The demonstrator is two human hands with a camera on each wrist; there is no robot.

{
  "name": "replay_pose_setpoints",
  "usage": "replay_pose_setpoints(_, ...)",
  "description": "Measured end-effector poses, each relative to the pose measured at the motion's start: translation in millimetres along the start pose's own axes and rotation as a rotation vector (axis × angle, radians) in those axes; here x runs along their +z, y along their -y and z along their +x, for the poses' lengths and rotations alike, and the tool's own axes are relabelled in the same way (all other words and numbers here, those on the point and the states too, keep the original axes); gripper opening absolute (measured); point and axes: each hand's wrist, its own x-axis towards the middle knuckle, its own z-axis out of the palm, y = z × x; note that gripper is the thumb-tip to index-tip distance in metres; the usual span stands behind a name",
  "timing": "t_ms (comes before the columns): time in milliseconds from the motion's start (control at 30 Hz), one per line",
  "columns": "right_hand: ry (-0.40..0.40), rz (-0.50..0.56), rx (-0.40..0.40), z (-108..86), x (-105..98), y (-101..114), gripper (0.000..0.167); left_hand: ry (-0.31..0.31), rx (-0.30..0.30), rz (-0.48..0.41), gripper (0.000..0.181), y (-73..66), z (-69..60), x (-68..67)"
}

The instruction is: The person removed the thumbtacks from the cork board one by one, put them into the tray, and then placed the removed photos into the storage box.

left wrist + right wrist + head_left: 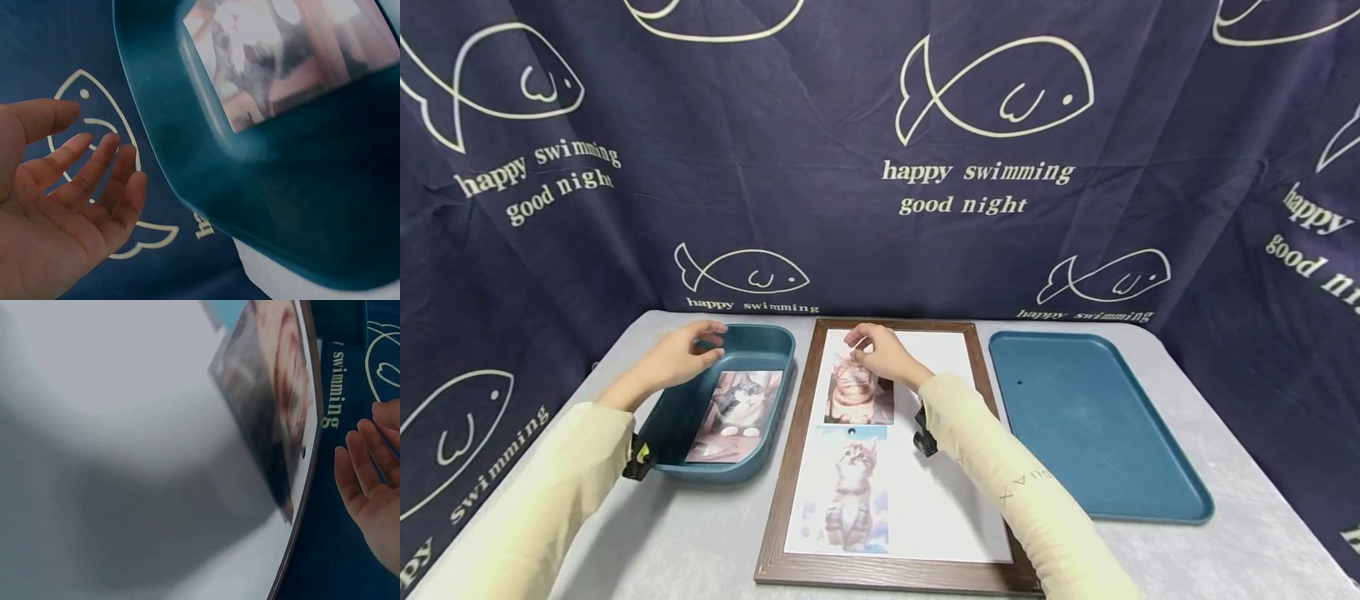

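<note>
"Holding anything?"

"Nah, my left hand [681, 358] and right hand [889, 357] are loosely spread, gripping nothing. Ginger cat photo [853, 406] is mid-frame on my whiteboard [936, 504]; grey-and-white cat photo [741, 408] in the teal bin [722, 472], frame-left."

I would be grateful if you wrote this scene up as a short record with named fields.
Left hand: above the blue-green bin, fingers relaxed, holding nothing
Right hand: over the upper cat picture, fingers loosely bent, holding nothing
Bin contents: a grey-and-white cat picture
Board: white, brown-framed, bearing two cat pictures, one above the other
Lower picture: kitten, with a dark dot near its top edge
Tray: blue-green, right of the board
Backdrop: dark blue cloth with fish outlines
</note>
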Motion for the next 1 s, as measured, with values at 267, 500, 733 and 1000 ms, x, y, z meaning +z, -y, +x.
replay_pose_setpoints(267, -0.006, -0.085, -0.015, 1.6, -2.4, -12.9, 0.023, 0.036, 0.036, -0.012, 0.041, -18.0, 7.7, 10.9)
replay_pose_setpoints(500, 0.006, -0.153, 0.009, 0.7, -6.9, -16.2, 0.023, 0.049, 0.109, -0.012, 0.039, -34.2, 12.9, 23.2)
replay_pose_setpoints(733, 0.007, -0.202, -0.007, 1.5, -10.4, -15.1, 0.022, 0.053, 0.162, 0.009, 0.036, -47.0, 17.1, 34.2)
replay_pose_setpoints(1000, 0.018, -0.233, -0.013, 5.7, -12.0, -19.2, 0.021, 0.065, 0.226, -0.006, 0.035, -56.0, 20.9, 47.5)
